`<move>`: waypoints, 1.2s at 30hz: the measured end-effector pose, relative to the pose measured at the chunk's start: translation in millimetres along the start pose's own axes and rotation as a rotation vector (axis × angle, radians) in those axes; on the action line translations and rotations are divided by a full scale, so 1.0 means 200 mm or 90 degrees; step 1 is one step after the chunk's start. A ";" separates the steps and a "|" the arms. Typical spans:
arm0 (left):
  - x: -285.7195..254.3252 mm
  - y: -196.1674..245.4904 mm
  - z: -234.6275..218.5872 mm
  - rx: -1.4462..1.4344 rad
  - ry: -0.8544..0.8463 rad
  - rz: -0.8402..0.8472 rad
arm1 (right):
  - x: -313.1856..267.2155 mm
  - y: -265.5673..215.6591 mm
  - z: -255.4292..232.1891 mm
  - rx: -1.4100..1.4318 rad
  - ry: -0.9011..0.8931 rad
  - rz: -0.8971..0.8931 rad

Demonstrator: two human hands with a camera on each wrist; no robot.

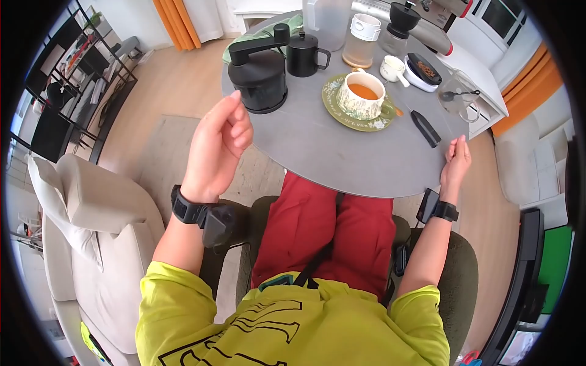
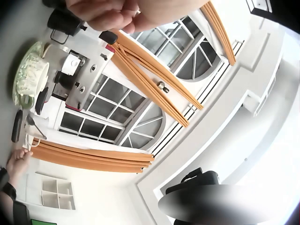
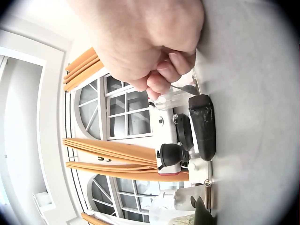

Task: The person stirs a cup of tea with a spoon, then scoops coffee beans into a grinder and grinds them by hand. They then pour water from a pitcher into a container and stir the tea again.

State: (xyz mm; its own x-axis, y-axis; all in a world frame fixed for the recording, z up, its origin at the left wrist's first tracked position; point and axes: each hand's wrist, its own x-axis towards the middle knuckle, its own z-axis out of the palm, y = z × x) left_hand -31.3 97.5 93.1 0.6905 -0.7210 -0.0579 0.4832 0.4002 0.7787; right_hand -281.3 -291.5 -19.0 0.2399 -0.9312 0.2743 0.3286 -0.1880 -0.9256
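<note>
My left hand (image 1: 217,149) is raised near the table's left edge, in front of a black canister with a crank-like arm (image 1: 259,82); its fingers bend loosely around nothing. At the right edge of the table my right hand (image 1: 455,163) rests with loosely curled fingers, holding nothing, close to a slim black object (image 1: 425,129). That object (image 3: 202,129) lies beyond the right hand (image 3: 154,40) in the right wrist view. A patterned cup (image 1: 366,108) of orange-brown liquid stands on a green saucer (image 1: 337,117). The left wrist view shows the left hand's fingers (image 2: 110,16) at the top.
A black lidded mug (image 1: 302,56), a clear jar (image 1: 361,44), a black-topped grinder (image 1: 403,19) and a small white cup (image 1: 392,69) stand farther back on the grey table (image 1: 342,161). At right are a white-and-black device (image 1: 423,72) and a glass with a spoon (image 1: 453,97).
</note>
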 end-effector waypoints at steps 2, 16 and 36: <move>-0.01 0.00 0.02 0.260 -0.037 0.042 | 0.00 0.00 0.01 -0.008 0.009 -0.003; 0.05 -0.21 -0.07 1.080 -0.184 0.289 | -0.02 -0.03 0.05 -0.082 -0.003 -0.001; 0.09 -0.22 -0.13 1.065 -0.133 0.287 | 0.87 -0.19 0.60 -0.845 -0.310 -0.071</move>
State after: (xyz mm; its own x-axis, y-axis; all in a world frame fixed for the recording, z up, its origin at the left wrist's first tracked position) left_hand -25.4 81.4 42.0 0.4627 -0.8355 0.2963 -0.8330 -0.2954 0.4679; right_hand -142.9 -408.5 94.3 0.6461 -0.7441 0.1697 -0.6570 -0.6554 -0.3725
